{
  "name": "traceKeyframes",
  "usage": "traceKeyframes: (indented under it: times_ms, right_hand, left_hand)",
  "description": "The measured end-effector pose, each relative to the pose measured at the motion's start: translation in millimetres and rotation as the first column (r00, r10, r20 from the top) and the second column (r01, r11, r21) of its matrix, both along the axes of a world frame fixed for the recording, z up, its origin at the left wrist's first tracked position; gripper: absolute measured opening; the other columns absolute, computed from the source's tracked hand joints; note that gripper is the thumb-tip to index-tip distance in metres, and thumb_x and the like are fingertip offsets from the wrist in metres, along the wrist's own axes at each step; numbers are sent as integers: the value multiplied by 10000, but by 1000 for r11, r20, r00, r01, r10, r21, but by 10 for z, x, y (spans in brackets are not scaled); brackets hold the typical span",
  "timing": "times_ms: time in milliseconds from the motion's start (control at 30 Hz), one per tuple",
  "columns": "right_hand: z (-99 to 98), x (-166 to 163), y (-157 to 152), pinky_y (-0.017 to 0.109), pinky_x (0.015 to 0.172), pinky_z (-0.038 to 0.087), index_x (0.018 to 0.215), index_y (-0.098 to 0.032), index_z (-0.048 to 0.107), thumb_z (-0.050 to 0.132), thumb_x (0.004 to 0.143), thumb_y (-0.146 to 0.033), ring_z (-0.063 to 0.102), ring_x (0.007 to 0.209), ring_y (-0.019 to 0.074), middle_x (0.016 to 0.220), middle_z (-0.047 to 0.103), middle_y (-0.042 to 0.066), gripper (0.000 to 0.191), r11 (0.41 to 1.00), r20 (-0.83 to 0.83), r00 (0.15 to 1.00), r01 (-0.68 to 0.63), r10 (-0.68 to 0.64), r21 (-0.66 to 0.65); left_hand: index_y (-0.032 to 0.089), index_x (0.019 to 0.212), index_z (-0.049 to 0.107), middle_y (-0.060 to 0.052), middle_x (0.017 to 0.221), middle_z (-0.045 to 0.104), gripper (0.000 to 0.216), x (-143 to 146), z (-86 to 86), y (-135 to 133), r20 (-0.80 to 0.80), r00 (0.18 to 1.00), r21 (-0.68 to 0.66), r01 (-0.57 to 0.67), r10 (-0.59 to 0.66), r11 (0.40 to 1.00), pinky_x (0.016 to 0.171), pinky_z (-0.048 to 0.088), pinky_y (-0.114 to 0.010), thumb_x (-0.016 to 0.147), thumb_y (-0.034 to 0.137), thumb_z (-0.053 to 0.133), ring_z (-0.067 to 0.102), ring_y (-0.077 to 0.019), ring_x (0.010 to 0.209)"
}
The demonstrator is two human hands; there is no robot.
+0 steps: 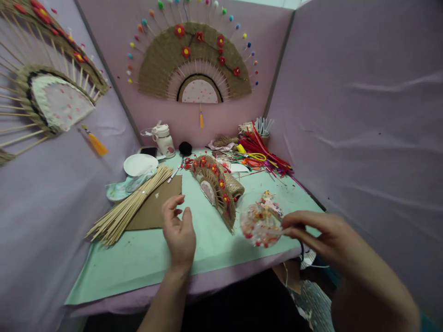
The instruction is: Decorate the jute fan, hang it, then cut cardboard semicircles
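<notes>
Pinched between the fingertips of my right hand (316, 230) is the gathered top of a clear plastic bag (261, 226). Small red, orange and pale pieces show through the plastic, too blurred to name. The bag hangs over the front right of the table. My left hand (179, 230) is raised over the front middle, empty, with its fingers loosely curled and apart. Between the two hands and farther back lies a small woven fan (214, 184) with red flowers, leaning by a roll of twine (234, 185).
A bundle of thin sticks (131, 207) lies across brown cardboard (152, 214) at the left. Behind are a white plate (140, 164), a bottle (164, 140) and a black ball (185, 148). Red pipe cleaners (259, 147) and yellow-handled scissors (256, 157) lie at the back right.
</notes>
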State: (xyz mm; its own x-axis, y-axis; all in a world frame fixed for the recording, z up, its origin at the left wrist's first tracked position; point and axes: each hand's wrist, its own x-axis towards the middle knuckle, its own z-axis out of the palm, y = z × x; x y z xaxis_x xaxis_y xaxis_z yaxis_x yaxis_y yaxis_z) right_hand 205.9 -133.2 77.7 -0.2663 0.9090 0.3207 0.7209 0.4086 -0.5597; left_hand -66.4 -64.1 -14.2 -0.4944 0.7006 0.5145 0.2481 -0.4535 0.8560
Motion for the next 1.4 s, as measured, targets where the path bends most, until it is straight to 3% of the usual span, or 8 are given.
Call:
traceKeyframes:
  times_ms: [233, 367, 500, 600, 733, 833, 1067, 1400]
  right_hand:
    - [-858, -988, 161, 262, 680, 496, 927, -200, 675, 551, 949, -250, 666, 748, 174, 804, 711, 41, 136, 978, 98, 974, -208, 206, 7]
    - [-1213, -1196, 263, 287, 674, 510, 1000, -178, 670, 577, 923, -181, 657, 752, 193, 822, 702, 62, 122, 978, 107, 978, -190, 181, 80]
    - [-1333, -1169, 291, 324, 728, 539, 1163, -175, 612, 530, 951, -192, 661, 835, 209, 939, 709, 94, 228, 965, 22, 975, -224, 223, 137]
    - [-1385, -1141, 283, 337, 773, 549, 1246, -191, 554, 516, 960, -189, 662, 888, 203, 1015, 707, 96, 288, 957, -67, 967, -233, 248, 174]
    - [-1465, -1154, 275, 328, 771, 558, 1283, -218, 517, 510, 958, -173, 669, 891, 191, 1022, 703, 87, 327, 958, -161, 955, -216, 248, 191]
    - [-1508, -1172, 279, 328, 757, 561, 1281, -219, 513, 504, 959, -181, 674, 876, 192, 1008, 704, 89, 323, 959, -187, 952, -203, 240, 196]
    - [-1505, -1177, 289, 317, 726, 552, 1234, -206, 537, 519, 944, -165, 666, 842, 192, 959, 704, 81, 293, 954, -221, 941, -210, 257, 216]
    - [-1481, -1185, 245, 305, 778, 560, 1234, -207, 553, 513, 936, -136, 682, 888, 179, 1007, 714, 78, 309, 962, -266, 934, -186, 237, 201]
  left_hand:
    - [198, 1002, 630, -43, 1026, 602, 171, -507, 167, -268, -129, 991, -3, -28, 28, 1000, 820, 455, -283, 831, 214, 629, 588, -161, 939]
    - [200, 916, 665, -26, 923, 649, 86, -699, 192, -353, -408, 898, -189, 93, -164, 978, 757, 459, -260, 873, 204, 590, 593, -149, 854]
    - [200, 931, 699, -28, 913, 692, 128, -757, 289, -298, -558, 684, -387, 286, -469, 877, 770, 466, -249, 901, 194, 575, 627, -144, 851]
    - [191, 934, 711, -41, 923, 695, 139, -685, 342, -151, -636, 429, -526, 367, -641, 767, 795, 464, -270, 904, 185, 576, 630, -159, 865]
    - [183, 780, 711, -47, 831, 685, 132, -476, 328, 73, -709, -8, -680, 275, -705, 680, 738, 441, -308, 859, 154, 610, 619, -199, 808]
    - [156, 744, 703, -80, 817, 690, 137, -315, 295, 193, -669, -166, -743, 170, -724, 647, 680, 429, -306, 836, 139, 604, 629, -222, 792]
    - [131, 767, 712, -108, 860, 713, 169, -122, 298, 291, -557, -300, -823, 72, -775, 564, 678, 438, -303, 809, 89, 553, 655, -237, 814]
    - [139, 798, 729, -122, 830, 721, 159, -84, 295, 295, -575, -299, -804, 35, -761, 593, 657, 460, -291, 777, 117, 573, 673, -240, 783]
